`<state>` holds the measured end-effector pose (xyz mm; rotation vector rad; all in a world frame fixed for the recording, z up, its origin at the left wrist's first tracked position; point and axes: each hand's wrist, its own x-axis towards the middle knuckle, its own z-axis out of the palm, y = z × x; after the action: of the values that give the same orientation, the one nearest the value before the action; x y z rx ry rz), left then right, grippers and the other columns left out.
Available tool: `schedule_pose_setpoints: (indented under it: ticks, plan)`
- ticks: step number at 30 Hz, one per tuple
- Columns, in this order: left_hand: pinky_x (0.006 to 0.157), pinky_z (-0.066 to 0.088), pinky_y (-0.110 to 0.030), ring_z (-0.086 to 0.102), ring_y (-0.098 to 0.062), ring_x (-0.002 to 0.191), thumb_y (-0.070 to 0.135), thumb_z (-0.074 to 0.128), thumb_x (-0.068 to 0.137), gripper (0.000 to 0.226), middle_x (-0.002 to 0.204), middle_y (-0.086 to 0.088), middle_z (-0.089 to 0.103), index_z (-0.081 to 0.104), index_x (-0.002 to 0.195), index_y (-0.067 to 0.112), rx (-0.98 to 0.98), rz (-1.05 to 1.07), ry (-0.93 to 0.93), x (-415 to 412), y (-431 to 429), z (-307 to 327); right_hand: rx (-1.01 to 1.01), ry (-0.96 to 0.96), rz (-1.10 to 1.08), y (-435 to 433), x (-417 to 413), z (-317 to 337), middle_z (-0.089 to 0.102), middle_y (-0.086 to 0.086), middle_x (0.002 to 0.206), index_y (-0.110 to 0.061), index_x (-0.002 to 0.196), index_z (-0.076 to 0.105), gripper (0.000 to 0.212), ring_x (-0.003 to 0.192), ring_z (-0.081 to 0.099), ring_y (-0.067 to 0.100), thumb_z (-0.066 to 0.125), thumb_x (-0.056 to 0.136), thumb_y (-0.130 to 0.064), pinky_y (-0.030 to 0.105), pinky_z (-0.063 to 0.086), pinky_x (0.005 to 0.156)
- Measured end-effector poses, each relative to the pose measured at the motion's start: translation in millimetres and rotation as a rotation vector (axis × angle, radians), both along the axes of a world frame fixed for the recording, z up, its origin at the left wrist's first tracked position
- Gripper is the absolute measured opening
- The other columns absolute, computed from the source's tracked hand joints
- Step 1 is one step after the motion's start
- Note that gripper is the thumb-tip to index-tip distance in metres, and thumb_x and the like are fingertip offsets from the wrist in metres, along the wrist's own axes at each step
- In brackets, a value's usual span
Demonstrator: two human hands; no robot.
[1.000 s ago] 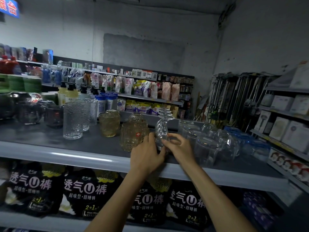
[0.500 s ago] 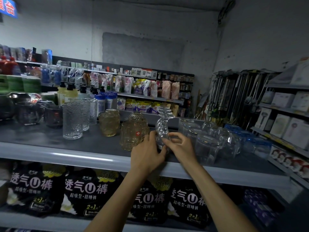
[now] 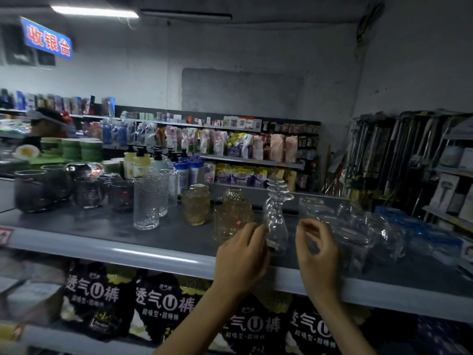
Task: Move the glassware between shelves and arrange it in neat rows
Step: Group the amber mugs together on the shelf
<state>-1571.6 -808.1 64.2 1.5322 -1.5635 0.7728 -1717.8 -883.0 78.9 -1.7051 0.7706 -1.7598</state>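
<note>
The right hand (image 3: 316, 254), clasped on the clear twisted stemmed glass (image 3: 276, 221) half a second ago, now hovers open just beside it. The left hand (image 3: 242, 257) still touches the glass's lower part, fingers curled loosely against it. The glass stands inverted near the grey metal shelf's (image 3: 102, 248) front edge, beside an amber ribbed glass mug (image 3: 230, 216). Black packs (image 3: 94, 301) below read "透气U裤"; a blue sign (image 3: 46, 38) reads "收银台".

The front strip of the grey shelf (image 3: 76, 242) lies bare from the left edge to the amber mug (image 3: 230, 219), giving open room for a hand. Behind it stand dark jars (image 3: 33, 190), ribbed tumblers (image 3: 147, 203) and an amber cup (image 3: 195, 206). Right of the upturned stemmed glass (image 3: 276, 221), clear glasses (image 3: 353, 226) crowd the shelf, with only a narrow gap between.
</note>
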Motion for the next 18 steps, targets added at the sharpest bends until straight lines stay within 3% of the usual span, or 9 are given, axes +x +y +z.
schedule_pose_setpoints:
  ticks: [2,4,7,11,14,18]
  plan:
    - [0.069,0.055,-0.03,0.062,-0.019,0.094,0.03,0.063,0.086,0.037,0.117,-0.003,0.066,0.06,0.121,0.016,-0.102,0.034,-0.044,15,9,6,-0.176,0.101,-0.066,13,6,0,0.066,-0.011,0.102,-0.02,0.107,0.066,0.016,0.097,0.064,0.006,0.063,0.097,-0.007,0.031,0.055,0.085]
    - [0.083,0.053,-0.034,0.058,-0.023,0.107,0.035,0.062,0.087,0.045,0.127,-0.008,0.062,0.059,0.127,0.015,-0.086,0.094,-0.031,37,15,14,-0.241,0.22,-0.031,26,21,4,0.064,-0.013,0.102,-0.022,0.107,0.066,0.017,0.095,0.064,0.005,0.062,0.098,-0.008,0.026,0.054,0.082]
    - [0.093,0.055,-0.041,0.056,-0.029,0.122,0.045,0.059,0.09,0.053,0.14,-0.01,0.052,0.058,0.136,0.019,0.053,0.103,0.081,65,20,23,-0.163,0.322,0.132,39,57,12,0.062,-0.016,0.113,-0.026,0.115,0.066,0.021,0.101,0.065,0.001,0.059,0.101,-0.011,0.024,0.057,0.085]
    - [0.096,0.056,-0.041,0.05,-0.023,0.133,0.061,0.051,0.091,0.056,0.15,-0.001,0.036,0.056,0.137,0.029,0.249,0.021,0.212,88,15,30,-0.003,0.34,0.164,39,93,12,0.056,-0.016,0.126,-0.026,0.133,0.061,0.034,0.115,0.059,0.001,0.054,0.103,-0.011,0.034,0.055,0.099]
    - [0.11,0.043,-0.024,0.048,-0.011,0.129,0.056,0.065,0.089,0.048,0.145,0.006,0.032,0.06,0.131,0.033,0.351,-0.12,0.348,101,7,34,0.089,0.417,0.122,36,104,14,0.049,-0.01,0.139,-0.024,0.148,0.051,0.049,0.127,0.05,0.004,0.048,0.103,-0.005,0.035,0.046,0.111]
    - [0.097,0.036,-0.003,0.042,0.018,0.102,0.035,0.081,0.086,0.034,0.123,0.017,0.042,0.059,0.111,0.045,0.367,-0.199,0.489,103,4,41,0.208,0.445,0.16,37,105,19,0.049,-0.01,0.135,-0.031,0.147,0.051,0.066,0.126,0.05,0.006,0.043,0.094,0.008,0.036,0.047,0.111]
